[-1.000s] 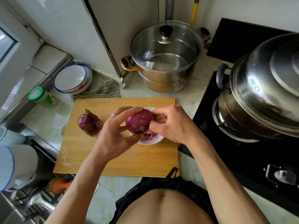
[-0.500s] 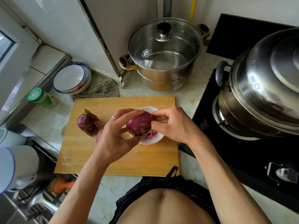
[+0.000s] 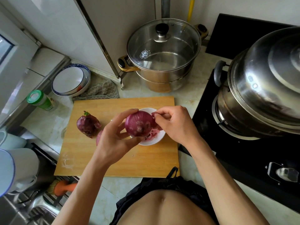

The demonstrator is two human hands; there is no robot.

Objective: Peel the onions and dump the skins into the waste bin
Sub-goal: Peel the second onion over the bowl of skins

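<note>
My left hand (image 3: 113, 138) grips a red onion (image 3: 139, 124) above a small white bowl (image 3: 159, 138) that holds pink skin scraps (image 3: 151, 135). At the onion's upper right side, my right hand (image 3: 177, 125) pinches a strip of its skin. A second red onion (image 3: 88, 124) with a green sprout stands on the wooden cutting board (image 3: 123, 158), to the left. Behind my left hand a third reddish piece (image 3: 99, 137) shows only partly. No waste bin is in view.
A steel pot with a glass lid (image 3: 164, 54) stands behind the board. A large lidded steamer (image 3: 263, 88) sits on the black stove (image 3: 243, 159) at right. Stacked bowls (image 3: 71, 80), a grey cloth (image 3: 100, 91) and a green-capped jar (image 3: 40, 99) lie at left. The sink (image 3: 24, 208) is at lower left.
My left hand has turned the onion a little so more of its peeled side faces me. My right fingers have shifted up to its upper right edge and pulled skin away.
</note>
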